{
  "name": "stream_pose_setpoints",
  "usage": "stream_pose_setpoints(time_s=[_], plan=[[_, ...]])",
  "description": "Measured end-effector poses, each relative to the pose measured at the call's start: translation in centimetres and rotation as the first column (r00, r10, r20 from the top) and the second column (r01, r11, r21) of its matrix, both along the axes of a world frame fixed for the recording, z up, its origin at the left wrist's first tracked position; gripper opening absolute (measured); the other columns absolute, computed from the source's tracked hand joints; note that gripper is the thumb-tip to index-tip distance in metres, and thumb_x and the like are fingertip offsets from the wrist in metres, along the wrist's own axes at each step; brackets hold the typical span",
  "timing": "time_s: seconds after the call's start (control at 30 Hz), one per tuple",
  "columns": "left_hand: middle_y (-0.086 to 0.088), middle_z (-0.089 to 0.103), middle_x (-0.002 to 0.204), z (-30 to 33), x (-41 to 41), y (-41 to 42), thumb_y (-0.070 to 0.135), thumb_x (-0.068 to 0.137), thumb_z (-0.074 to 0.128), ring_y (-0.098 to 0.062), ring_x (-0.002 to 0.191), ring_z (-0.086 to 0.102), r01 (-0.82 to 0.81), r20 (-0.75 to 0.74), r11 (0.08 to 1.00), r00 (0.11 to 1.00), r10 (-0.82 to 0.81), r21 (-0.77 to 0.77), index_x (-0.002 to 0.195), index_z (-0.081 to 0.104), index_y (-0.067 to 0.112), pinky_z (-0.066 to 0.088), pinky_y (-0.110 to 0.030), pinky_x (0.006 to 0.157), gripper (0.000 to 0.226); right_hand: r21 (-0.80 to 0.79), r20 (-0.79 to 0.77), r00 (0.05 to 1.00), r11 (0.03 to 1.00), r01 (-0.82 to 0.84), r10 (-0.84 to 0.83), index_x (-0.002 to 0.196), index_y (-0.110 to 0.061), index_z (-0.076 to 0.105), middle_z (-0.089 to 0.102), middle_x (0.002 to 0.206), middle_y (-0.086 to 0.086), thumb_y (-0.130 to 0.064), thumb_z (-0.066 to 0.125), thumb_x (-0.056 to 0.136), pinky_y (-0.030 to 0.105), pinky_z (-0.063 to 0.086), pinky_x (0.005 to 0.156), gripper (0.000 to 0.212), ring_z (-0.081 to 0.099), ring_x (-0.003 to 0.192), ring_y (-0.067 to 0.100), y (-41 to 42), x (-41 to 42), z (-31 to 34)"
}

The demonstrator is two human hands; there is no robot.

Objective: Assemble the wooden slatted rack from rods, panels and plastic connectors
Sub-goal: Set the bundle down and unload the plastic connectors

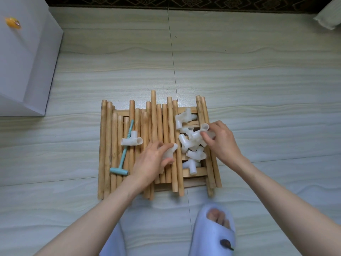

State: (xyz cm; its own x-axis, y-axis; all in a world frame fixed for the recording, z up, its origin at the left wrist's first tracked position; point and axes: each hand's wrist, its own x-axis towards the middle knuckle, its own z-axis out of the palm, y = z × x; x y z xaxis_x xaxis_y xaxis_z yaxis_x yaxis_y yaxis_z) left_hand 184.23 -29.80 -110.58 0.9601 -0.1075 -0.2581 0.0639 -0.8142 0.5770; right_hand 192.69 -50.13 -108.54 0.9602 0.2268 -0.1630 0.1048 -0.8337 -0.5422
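Several wooden rods (pixel 153 130) lie side by side over slatted wooden panels (pixel 193 171) on the floor. A heap of white plastic connectors (pixel 190 143) sits on the right part of the pile. My left hand (pixel 151 161) grips one white connector (pixel 170 151) above the rods. My right hand (pixel 220 141) pinches another white connector (pixel 204 128) at the heap's right edge. One more connector (pixel 132 140) lies on the rods to the left, over a teal plastic mallet (pixel 122 154).
A white box (pixel 25 58) stands at the left on the pale wood-grain floor (pixel 258 80). A dark patterned rug (pixel 184 1) runs along the far edge. My foot in a light blue slipper (pixel 214 231) is just in front of the pile.
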Motion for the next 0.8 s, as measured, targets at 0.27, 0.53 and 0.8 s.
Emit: stream_pose_setpoints(time_s=[0.27,0.53,0.8], plan=[[0.012,0.053,0.115,3.6,-0.5,1.3,0.031,0.082,0.068,-0.006,0.103,0.049,-0.266,-0.123,0.915,0.963,0.240,-0.303,0.120,0.051,0.038,0.040,-0.017,0.080,0.042,0.294,-0.178,0.911,0.863,0.410,-0.372,0.090,-0.018,0.059,0.055,0.093,-0.004,-0.025,0.053,0.093,0.009,0.034,0.067,0.010,0.050,0.086,0.010,-0.8,-2.4,1.4],[0.015,0.047,0.114,11.4,6.9,-6.1,0.039,0.086,0.062,-0.001,0.096,0.047,0.067,-0.090,0.978,0.992,-0.086,-0.198,0.130,0.048,0.033,0.037,-0.013,0.075,0.046,0.347,-0.247,0.728,0.643,0.683,-0.640,0.061,-0.010,0.045,0.041,0.066,-0.003,-0.024,0.055,0.088,0.041,0.047,0.076,0.032,0.046,0.068,0.019,-8.6,-1.5,2.6],[0.000,0.054,0.113,4.2,8.7,-17.1,0.040,0.085,0.064,-0.013,0.091,0.055,-0.453,-0.475,0.798,0.846,0.243,-0.399,0.125,0.052,0.023,0.045,-0.023,0.066,0.045,0.183,-0.455,0.537,0.515,0.837,-0.711,0.069,-0.004,0.054,0.055,0.071,0.009,-0.022,0.055,0.086,0.036,0.049,0.073,0.025,0.063,0.088,0.036,-17.0,-1.3,-2.4]])
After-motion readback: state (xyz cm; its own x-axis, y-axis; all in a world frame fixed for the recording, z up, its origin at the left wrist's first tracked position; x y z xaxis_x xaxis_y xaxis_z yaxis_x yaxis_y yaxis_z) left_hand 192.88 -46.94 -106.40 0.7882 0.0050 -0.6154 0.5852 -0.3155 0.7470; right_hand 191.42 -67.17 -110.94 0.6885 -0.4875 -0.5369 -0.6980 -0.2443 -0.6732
